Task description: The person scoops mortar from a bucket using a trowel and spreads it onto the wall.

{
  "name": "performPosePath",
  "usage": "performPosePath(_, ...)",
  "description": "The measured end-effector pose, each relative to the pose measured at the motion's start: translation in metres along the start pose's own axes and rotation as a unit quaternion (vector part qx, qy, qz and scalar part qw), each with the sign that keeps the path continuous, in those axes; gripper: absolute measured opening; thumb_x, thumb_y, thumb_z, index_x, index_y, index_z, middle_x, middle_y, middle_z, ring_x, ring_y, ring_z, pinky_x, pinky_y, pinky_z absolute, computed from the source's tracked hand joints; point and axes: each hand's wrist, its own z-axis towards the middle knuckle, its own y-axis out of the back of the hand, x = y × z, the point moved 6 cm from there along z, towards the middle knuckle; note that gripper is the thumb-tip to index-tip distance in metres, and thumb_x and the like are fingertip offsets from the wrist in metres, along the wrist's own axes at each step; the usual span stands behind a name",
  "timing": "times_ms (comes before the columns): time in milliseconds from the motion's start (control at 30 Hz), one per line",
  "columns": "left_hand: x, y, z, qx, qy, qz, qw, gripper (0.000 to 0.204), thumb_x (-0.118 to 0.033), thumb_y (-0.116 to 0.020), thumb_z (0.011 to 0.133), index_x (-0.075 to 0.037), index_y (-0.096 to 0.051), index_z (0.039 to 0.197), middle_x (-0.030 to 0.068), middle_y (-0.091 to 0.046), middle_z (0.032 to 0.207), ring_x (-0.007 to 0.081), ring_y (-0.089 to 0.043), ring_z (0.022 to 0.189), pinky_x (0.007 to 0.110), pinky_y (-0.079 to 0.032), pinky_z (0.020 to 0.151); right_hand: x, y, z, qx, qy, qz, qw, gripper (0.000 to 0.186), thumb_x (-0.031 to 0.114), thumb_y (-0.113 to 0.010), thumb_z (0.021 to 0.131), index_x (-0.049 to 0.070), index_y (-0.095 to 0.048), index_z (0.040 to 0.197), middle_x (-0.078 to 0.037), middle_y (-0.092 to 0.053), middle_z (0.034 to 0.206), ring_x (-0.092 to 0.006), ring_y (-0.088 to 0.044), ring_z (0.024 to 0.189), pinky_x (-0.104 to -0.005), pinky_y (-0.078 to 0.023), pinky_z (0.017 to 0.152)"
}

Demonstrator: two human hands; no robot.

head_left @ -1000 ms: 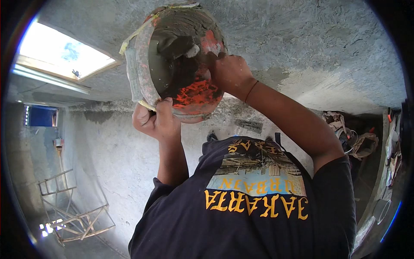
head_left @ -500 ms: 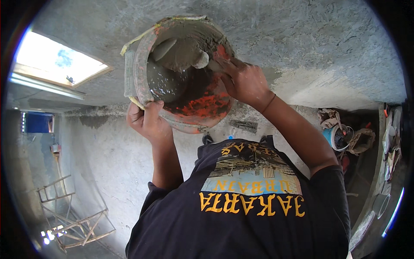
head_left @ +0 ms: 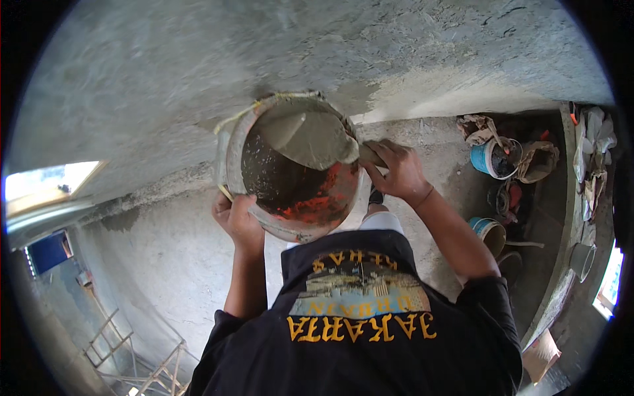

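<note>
A round bucket [head_left: 294,232], mortar-crusted on its rim and stained orange-red inside, is tilted with its mouth toward me, close to the grey plastered wall. My left hand [head_left: 239,221] grips its lower left rim, thumb over the edge. In my right hand [head_left: 401,173] is the handle of a trowel, fingers wrapped round it at the bucket's right rim. The trowel's broad grey blade [head_left: 317,142] lies across the upper part of the bucket's mouth, coated in mortar. How much mortar is left in the bucket's depth I cannot tell.
The rough plastered wall [head_left: 198,59] rises ahead. At right stand a blue-and-white bucket [head_left: 484,158] with dark contents, an open paper sack [head_left: 538,162] and another bucket [head_left: 489,235], beside a long ledge [head_left: 561,264]. A wooden frame [head_left: 109,340] stands at lower left.
The bucket sits lower in the picture as my view has shifted, showing more floor at right. The trowel blade has turned and now shows its broad face. Both hands have kept their grips.
</note>
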Motion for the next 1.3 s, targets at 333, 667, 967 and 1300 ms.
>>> performPosePath(333, 0.171, -0.031, -0.029, 0.034, 0.119, 0.113, 0.986, 0.006, -0.004, -0.055, 0.066, -0.002, -0.052, 0.062, -0.0018, -0.052, 0.061, 0.0068, -0.045, 0.056, 0.025, -0.035, 0.052, -0.18, -0.054, -0.089, 0.015, -0.131, 0.011, 0.991, 0.031, 0.017, -0.072, 0.072, 0.003, -0.064, 0.099, -0.011, -0.066, 0.083, -0.0316, -0.065, 0.067, -0.0372, -0.053, 0.059)
performPosePath(667, 0.265, -0.024, -0.066, 0.015, 0.188, 0.178, 0.966, 0.006, -0.001, -0.054, 0.064, -0.003, -0.051, 0.058, -0.0022, -0.051, 0.056, 0.0059, -0.044, 0.052, 0.023, -0.033, 0.049, -0.309, -0.095, -0.1, 0.026, -0.111, 0.009, 0.993, 0.029, 0.014, -0.071, 0.073, 0.002, -0.064, 0.098, -0.013, -0.064, 0.083, -0.0317, -0.065, 0.068, -0.0364, -0.052, 0.059)
performPosePath(967, 0.29, -0.027, -0.073, 0.001, 0.206, 0.201, 0.958, 0.005, 0.0, -0.052, 0.063, -0.002, -0.053, 0.058, -0.0018, -0.053, 0.058, 0.0056, -0.045, 0.054, 0.023, -0.033, 0.05, -0.373, -0.112, -0.08, 0.071, -0.077, 0.007, 0.994, 0.03, 0.014, -0.072, 0.074, -0.001, -0.062, 0.097, -0.017, -0.064, 0.083, -0.0345, -0.065, 0.071, -0.0377, -0.053, 0.061)
performPosePath(1300, 0.303, -0.036, -0.072, 0.036, 0.256, 0.188, 0.948, 0.011, 0.0, -0.058, 0.056, -0.006, -0.051, 0.063, -0.0018, -0.055, 0.067, 0.008, -0.048, 0.06, 0.025, -0.04, 0.057, -0.403, -0.111, -0.071, 0.091, -0.147, 0.007, 0.985, 0.028, 0.017, -0.07, 0.078, -0.001, -0.063, 0.098, -0.018, -0.065, 0.086, -0.0359, -0.065, 0.072, -0.0369, -0.052, 0.063)
